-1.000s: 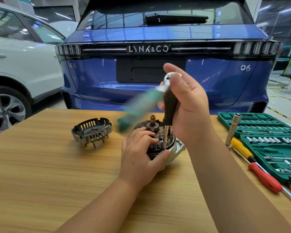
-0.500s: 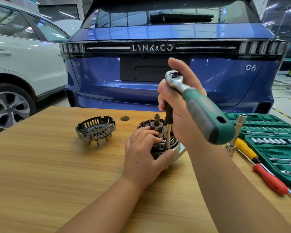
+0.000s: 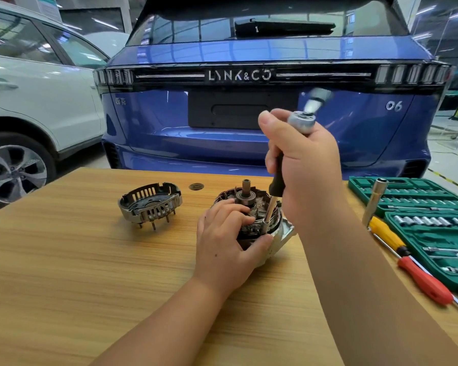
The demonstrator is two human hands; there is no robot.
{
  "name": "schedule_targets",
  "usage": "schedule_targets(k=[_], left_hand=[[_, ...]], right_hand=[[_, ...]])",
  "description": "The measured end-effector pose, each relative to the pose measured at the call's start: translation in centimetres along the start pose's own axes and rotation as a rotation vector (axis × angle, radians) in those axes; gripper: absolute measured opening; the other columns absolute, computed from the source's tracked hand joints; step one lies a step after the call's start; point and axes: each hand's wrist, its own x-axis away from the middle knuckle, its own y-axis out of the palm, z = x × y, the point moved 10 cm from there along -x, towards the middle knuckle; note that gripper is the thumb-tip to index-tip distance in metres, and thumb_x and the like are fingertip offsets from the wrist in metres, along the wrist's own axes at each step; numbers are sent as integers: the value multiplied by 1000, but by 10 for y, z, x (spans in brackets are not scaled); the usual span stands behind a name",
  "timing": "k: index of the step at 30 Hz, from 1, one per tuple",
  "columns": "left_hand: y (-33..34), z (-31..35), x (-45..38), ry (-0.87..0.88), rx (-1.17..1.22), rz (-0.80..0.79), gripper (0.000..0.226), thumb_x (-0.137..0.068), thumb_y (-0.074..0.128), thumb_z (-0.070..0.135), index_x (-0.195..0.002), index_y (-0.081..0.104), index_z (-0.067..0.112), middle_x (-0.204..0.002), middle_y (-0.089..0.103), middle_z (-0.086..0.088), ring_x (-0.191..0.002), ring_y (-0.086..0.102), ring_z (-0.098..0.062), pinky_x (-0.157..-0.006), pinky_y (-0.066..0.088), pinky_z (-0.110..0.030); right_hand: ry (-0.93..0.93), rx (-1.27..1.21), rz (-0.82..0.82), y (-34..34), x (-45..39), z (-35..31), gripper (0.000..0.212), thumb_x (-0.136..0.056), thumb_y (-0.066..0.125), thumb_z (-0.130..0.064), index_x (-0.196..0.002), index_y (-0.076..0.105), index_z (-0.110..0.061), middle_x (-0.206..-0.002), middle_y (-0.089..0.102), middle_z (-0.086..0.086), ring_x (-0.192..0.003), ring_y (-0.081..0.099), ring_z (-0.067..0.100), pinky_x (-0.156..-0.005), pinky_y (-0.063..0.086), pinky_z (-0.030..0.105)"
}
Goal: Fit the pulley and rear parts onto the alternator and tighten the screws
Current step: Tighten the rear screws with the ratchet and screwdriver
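Head view shows the alternator (image 3: 259,228) standing on the wooden table (image 3: 64,273), its shaft pointing up. The left hand (image 3: 225,244) grips its side, fingers curled over the windings. The right hand (image 3: 304,165) is clamped around the black extension bar (image 3: 275,180) of a ratchet (image 3: 303,121), whose blurred handle points away. The socket tip sits on the alternator's rim. The rear cover (image 3: 151,204) lies apart to the left. A green socket set (image 3: 428,228) and 2 screwdrivers (image 3: 407,262) lie to the right.
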Motion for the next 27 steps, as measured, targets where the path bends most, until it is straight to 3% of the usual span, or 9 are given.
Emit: schedule_targets(k=[3, 7, 10, 12, 15, 18, 23, 25, 27], left_hand=[[0, 0, -1, 7, 11, 0, 39, -78, 64, 55, -95, 70, 20, -116, 57, 19, -129, 47, -12, -110, 34, -52], [1, 1, 0, 13, 21, -4, 35, -78, 67, 52, -95, 68, 21, -116, 61, 15, -129, 48, -15, -109, 35, -55], [-2, 4, -1, 36, 43, 14, 40, -78, 66, 55, -98, 68, 20, -113, 55, 23, -126, 50, -14, -110, 36, -51], [-2, 5, -1, 35, 67, 16, 41, -77, 66, 57, -96, 68, 20, -111, 51, 32, -126, 50, -14, -110, 36, -52], [1, -1, 0, -20, 157, 2, 30, -78, 68, 53, -96, 62, 30, -117, 44, 44, -125, 51, -18, -105, 41, -56], [0, -2, 0, -29, 174, 9, 31, -77, 68, 53, -99, 59, 34, -116, 45, 43, -125, 52, -17, -104, 42, -56], [1, 0, 0, 11, 6, 10, 38, -77, 65, 55, -95, 69, 22, -117, 62, 14, -129, 47, -11, -109, 34, -47], [2, -1, 1, 1, 6, -3, 39, -78, 63, 57, -97, 69, 23, -120, 61, 15, -132, 44, -11, -112, 30, -45], [2, -1, 1, 1, 7, -19, 40, -79, 62, 58, -98, 69, 23, -121, 60, 15, -133, 42, -10, -113, 29, -44]], right_hand=[[-11, -119, -180, 17, 4, -4, 32, -94, 64, -9, -124, 57, -19, -73, 52, 1, -60, 47, 14, -61, 45, 26], [-263, -5, -267, 33, 14, -20, 41, -96, 59, 0, -127, 55, -26, -79, 53, 13, -61, 45, 21, -61, 45, 30], [-195, -83, -345, 41, 16, -11, 49, -94, 57, 7, -126, 60, -30, -77, 57, 1, -63, 46, 13, -59, 45, 25], [-121, -163, -387, 40, 15, -6, 49, -89, 55, 2, -121, 66, -33, -80, 55, 5, -66, 47, 14, -61, 44, 25], [-16, -327, -472, 41, 15, -4, 46, -81, 45, -13, -122, 65, -20, -87, 54, 13, -73, 52, 20, -66, 47, 27], [22, -289, -427, 38, 10, -2, 38, -83, 57, -20, -121, 62, -15, -86, 56, 11, -70, 53, 18, -66, 49, 26], [-26, -113, -190, 23, 9, -5, 22, -89, 66, -19, -109, 60, -12, -68, 58, -7, -57, 48, 8, -57, 44, 18], [-52, -43, -55, 9, 6, -7, 16, -90, 70, -18, -101, 63, -10, -61, 50, -7, -52, 41, 7, -49, 38, 17], [-13, -56, -28, 2, 2, -3, 17, -91, 69, -19, -103, 62, -10, -63, 50, -5, -53, 42, 9, -51, 40, 20]])
